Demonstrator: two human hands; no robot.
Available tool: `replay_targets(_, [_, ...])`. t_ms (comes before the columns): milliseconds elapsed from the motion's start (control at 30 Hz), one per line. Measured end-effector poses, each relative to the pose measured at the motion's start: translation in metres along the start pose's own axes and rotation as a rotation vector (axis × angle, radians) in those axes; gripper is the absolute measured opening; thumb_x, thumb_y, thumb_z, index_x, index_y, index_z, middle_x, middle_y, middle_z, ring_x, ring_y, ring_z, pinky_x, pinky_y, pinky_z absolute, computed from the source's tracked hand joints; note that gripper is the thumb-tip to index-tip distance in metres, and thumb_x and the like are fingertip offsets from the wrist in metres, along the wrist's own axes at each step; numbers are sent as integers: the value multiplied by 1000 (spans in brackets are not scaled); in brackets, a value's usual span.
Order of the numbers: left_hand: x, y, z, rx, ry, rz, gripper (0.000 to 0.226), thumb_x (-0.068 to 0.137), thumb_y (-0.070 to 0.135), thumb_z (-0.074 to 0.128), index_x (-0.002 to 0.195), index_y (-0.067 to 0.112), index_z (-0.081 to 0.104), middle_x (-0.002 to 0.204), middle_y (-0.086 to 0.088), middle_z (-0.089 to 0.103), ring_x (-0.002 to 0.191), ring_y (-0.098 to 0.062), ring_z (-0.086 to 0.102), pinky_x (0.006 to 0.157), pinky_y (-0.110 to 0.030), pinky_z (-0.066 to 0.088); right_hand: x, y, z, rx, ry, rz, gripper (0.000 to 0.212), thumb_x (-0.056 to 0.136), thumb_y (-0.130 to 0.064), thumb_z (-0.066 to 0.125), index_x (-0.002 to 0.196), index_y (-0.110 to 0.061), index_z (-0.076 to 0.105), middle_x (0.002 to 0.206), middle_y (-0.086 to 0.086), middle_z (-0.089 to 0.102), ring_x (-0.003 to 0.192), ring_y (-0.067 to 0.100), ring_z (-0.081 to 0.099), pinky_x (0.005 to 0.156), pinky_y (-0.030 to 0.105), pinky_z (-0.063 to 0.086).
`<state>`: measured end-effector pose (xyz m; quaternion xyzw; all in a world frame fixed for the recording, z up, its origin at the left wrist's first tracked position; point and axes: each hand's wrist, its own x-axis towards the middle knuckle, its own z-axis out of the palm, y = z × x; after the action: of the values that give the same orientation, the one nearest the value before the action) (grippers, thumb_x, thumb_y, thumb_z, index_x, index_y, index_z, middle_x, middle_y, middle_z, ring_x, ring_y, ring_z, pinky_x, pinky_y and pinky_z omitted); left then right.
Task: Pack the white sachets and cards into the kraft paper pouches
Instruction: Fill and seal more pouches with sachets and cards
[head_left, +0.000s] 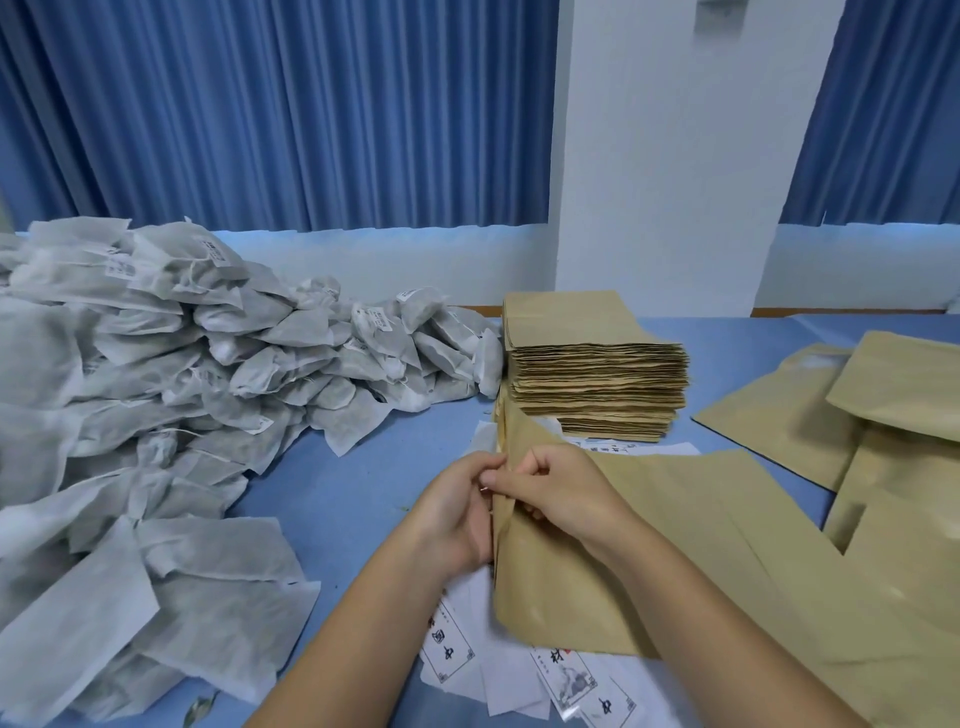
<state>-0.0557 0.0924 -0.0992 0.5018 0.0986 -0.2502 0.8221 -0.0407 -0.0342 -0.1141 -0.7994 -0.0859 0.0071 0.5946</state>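
A kraft paper pouch (561, 582) stands tilted in front of me over the table. My left hand (457, 514) and my right hand (561, 493) both pinch its upper left edge, fingertips close together at the mouth. A big heap of white sachets (171, 395) covers the left side of the table. Printed white cards (566, 680) lie scattered on the table under and below the pouch. A tall stack of flat kraft pouches (587, 364) stands just behind my hands.
Several more kraft pouches (852, 467) lie loosely overlapped at the right. The table has a blue cover (363, 483). Blue curtains (260, 114) and a white pillar (675, 145) stand behind the table's far edge.
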Motion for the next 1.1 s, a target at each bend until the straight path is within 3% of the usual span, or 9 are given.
replay_targets(133, [4, -1, -3, -31, 15, -8, 38, 98, 22, 44, 122, -4, 59, 111, -25, 60, 96, -35, 60, 95, -47, 45, 1, 0, -3, 80, 3, 0, 38, 74, -30, 83, 59, -18, 50, 45, -8, 48, 42, 5, 41, 42, 14, 32])
replay_targets(233, [5, -2, -5, -35, 14, -9, 37, 99, 22, 42, 119, -4, 59, 105, -25, 61, 96, -35, 59, 99, -47, 43, 1, 1, -4, 122, -5, 23, 36, 75, -30, 83, 61, -16, 53, 46, -6, 50, 42, 6, 42, 44, 13, 34])
replay_targets(400, [7, -4, -5, 42, 41, 25, 31, 98, 17, 39, 93, -3, 62, 81, -19, 61, 75, -29, 61, 77, -38, 51, 0, -1, -7, 126, -26, 105, 32, 78, -34, 80, 63, -16, 57, 51, -3, 57, 47, 7, 47, 49, 14, 40])
replay_targets(567, [5, -5, -3, 173, 50, 121, 52, 95, 7, 38, 53, -2, 65, 57, -21, 59, 49, -30, 61, 51, -32, 53, -3, -7, -5, -180, -111, 127, 43, 95, -38, 58, 58, -17, 51, 45, -1, 53, 39, 11, 46, 39, 19, 30])
replay_targets(733, [1, -5, 0, 236, 19, 192, 42, 100, 25, 41, 78, -6, 58, 58, -20, 55, 50, -30, 57, 56, -33, 50, -6, -11, -2, -167, -44, 89, 42, 98, -26, 49, 57, -17, 47, 46, -5, 50, 38, 11, 53, 35, 16, 28])
replay_targets(800, [0, -6, 0, 237, -27, 216, 43, 100, 28, 44, 75, -4, 59, 60, -20, 56, 53, -29, 58, 59, -33, 51, -7, -12, -4, -133, -26, 87, 40, 97, -23, 47, 58, -17, 47, 48, -3, 49, 38, 11, 53, 36, 18, 28])
replay_targets(933, [0, -4, -4, 179, -113, 196, 45, 94, 11, 35, 61, -3, 64, 62, -22, 58, 56, -31, 59, 63, -35, 51, -5, -11, -4, -59, -40, 111, 33, 94, -19, 48, 62, -16, 48, 50, -2, 46, 38, 11, 49, 37, 20, 27])
replay_targets(1000, [3, -7, -5, 173, -69, 215, 42, 86, 0, 31, 57, -4, 61, 58, -22, 56, 51, -32, 59, 58, -35, 51, -5, -8, 0, -62, -57, 113, 34, 93, -19, 48, 59, -17, 47, 49, -2, 45, 39, 13, 48, 37, 20, 28])
replay_targets(1100, [9, -14, -6, 202, 48, 242, 30, 80, -12, 32, 66, -5, 57, 52, -20, 53, 43, -30, 55, 46, -32, 50, -5, 2, 11, -257, -28, 64, 42, 91, -19, 45, 49, -19, 42, 40, -4, 47, 44, 18, 49, 46, 25, 34])
